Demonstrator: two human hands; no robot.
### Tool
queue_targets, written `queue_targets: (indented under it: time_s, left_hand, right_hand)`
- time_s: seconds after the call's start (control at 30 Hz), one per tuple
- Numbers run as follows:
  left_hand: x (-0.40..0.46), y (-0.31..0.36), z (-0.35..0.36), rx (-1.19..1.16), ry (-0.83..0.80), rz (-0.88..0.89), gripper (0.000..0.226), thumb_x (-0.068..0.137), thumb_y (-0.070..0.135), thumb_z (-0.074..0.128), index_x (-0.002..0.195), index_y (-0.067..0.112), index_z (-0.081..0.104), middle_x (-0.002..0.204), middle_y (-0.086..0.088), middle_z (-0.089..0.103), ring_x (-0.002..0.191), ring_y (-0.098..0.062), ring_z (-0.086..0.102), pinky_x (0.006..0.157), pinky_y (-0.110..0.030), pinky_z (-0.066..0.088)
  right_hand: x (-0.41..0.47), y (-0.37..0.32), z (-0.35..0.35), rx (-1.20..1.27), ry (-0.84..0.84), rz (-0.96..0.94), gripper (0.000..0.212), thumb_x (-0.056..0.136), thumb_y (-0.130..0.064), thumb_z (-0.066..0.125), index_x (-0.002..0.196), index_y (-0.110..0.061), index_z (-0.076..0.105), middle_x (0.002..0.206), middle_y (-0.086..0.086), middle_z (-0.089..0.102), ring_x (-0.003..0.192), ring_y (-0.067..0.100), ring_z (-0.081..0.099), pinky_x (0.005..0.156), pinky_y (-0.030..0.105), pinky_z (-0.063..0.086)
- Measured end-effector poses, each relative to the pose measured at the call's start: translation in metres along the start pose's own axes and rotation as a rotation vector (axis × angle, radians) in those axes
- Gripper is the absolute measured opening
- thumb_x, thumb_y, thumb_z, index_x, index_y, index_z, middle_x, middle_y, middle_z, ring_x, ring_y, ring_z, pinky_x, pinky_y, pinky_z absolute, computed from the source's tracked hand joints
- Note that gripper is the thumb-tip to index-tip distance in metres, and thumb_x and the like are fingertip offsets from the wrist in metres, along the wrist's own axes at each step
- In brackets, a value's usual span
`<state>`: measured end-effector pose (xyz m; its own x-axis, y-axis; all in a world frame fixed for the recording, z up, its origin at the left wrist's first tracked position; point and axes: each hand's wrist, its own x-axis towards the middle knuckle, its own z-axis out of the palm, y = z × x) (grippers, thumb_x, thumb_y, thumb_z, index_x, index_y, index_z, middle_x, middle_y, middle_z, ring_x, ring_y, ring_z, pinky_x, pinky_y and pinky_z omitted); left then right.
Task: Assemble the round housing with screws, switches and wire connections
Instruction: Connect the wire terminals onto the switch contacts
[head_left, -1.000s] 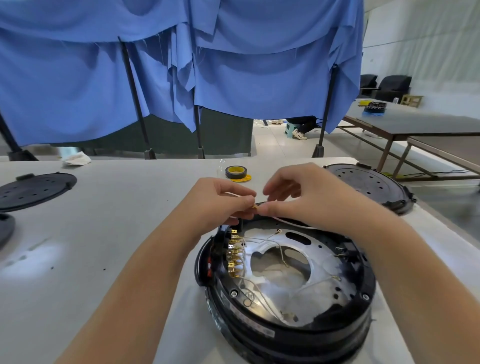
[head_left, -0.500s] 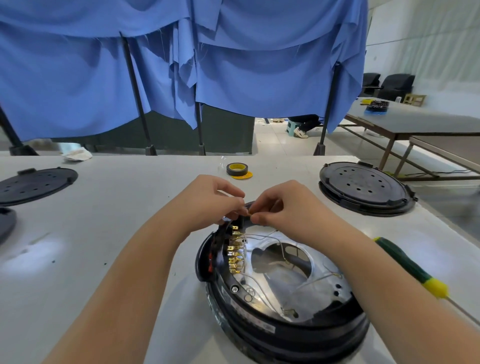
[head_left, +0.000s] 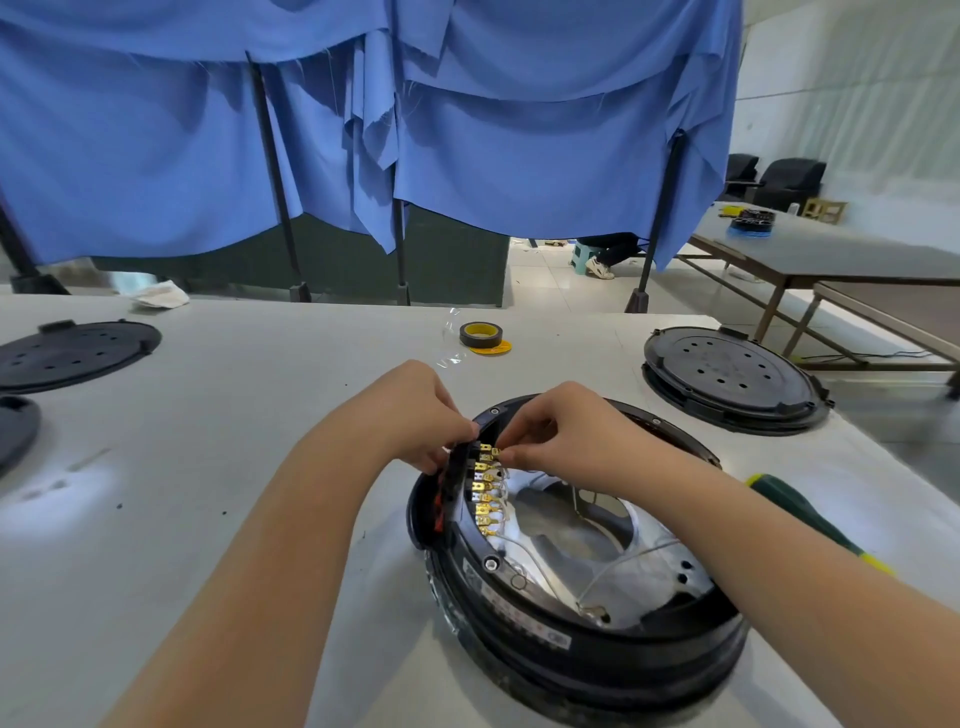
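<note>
Both hands meet at the far left part of the round housing (head_left: 582, 561), which lies on the white counter (head_left: 218, 415) just in front of the person. The left hand (head_left: 410, 415) is curled against the black rim there, its fingertips beside the top of a row of brass terminals (head_left: 485, 488). The right hand (head_left: 561, 436) pinches something small at the top terminal, probably the end of a thin wire (head_left: 535, 566), but the fingers hide it, so I cannot tell exactly.

I judge that the housing is heavy and stiff, so it will stay in place under light pushing. The terminals are small and can bend, and the wires are thin and soft. It is better to hold a wire close to its metal end, not by the middle. A green screwdriver (head_left: 800, 514) lies on the counter near the right forearm.
</note>
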<state>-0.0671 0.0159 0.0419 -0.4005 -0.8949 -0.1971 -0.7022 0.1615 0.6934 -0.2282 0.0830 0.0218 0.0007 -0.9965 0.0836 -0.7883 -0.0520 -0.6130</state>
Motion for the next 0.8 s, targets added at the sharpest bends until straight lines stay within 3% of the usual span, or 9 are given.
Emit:
queue_targets:
  time_s: [0.3,0.57,0.8]
  left_hand:
    - [-0.0009,0.0012,0.0015,0.012,0.022,0.002,0.023,0.084,0.02,0.069,0.091,-0.001,0.073,0.08,-0.014,0.074,0.071,-0.023,0.074,0.074,-0.034,0.061]
    - [0.0012,0.0015,0.0035,0.045,0.039,0.012,0.023,0.084,0.02,0.068,0.094,-0.001,0.073,0.078,-0.013,0.074,0.066,-0.021,0.074,0.073,-0.032,0.061]
    - [0.0053,-0.0003,0.0041,0.053,0.039,0.016,0.021,0.084,0.02,0.068,0.092,0.001,0.073,0.077,-0.012,0.074,0.063,-0.02,0.073,0.069,-0.03,0.062]
  right_hand:
    - [-0.0016,0.0033,0.0032,0.06,0.054,-0.003,0.005,0.08,-0.023,0.074,0.079,-0.028,0.075,0.074,-0.011,0.071,0.072,0.003,0.065,0.071,0.021,0.054]
    - [-0.0015,0.0033,0.0041,0.084,0.041,-0.015,0.009,0.08,-0.022,0.073,0.077,-0.03,0.074,0.061,-0.022,0.066,0.064,-0.006,0.063,0.062,0.011,0.047]
    - [-0.0019,0.0021,0.0061,0.084,0.049,-0.022,0.006,0.082,-0.021,0.072,0.082,-0.026,0.076,0.066,-0.018,0.068,0.069,-0.001,0.066,0.069,0.017,0.053]
